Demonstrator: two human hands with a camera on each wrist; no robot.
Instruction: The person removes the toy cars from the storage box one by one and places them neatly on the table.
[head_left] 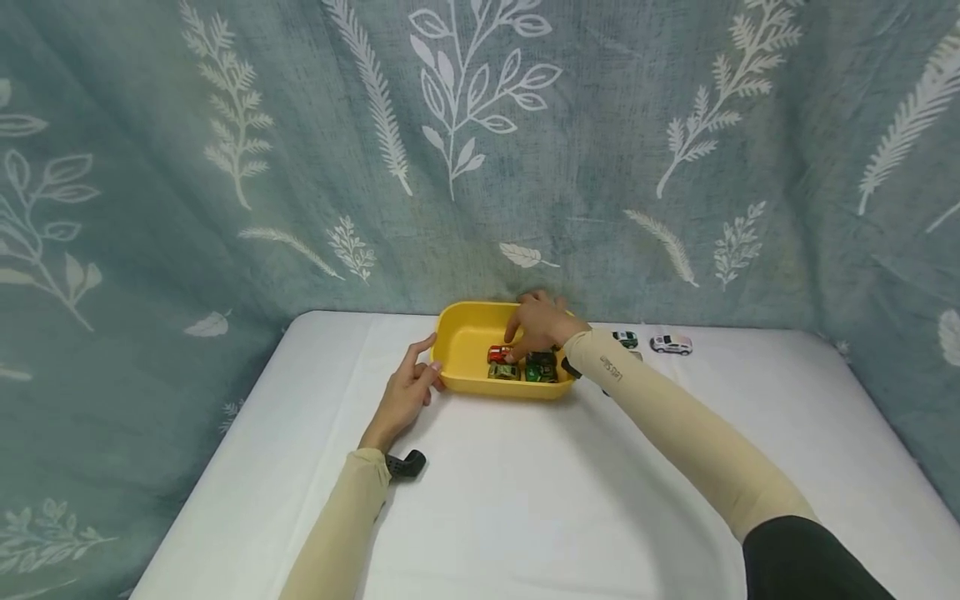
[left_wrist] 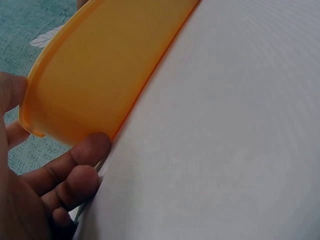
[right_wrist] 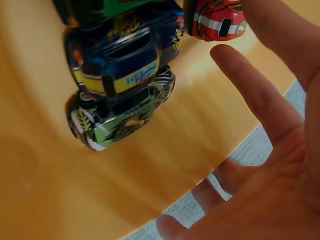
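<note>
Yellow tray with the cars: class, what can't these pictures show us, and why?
Head view: how many toy cars lie beside the tray; the right sleeve covers part of that spot.
Head view: the sleeve's lettering; too small.
Left wrist view: the tray's far end; cut off by the top edge.
Right wrist view: the whole green car; likewise cut off.

Free tray floor (head_left: pixel 465 350) left of toy cars (head_left: pixel 504 372)
</note>
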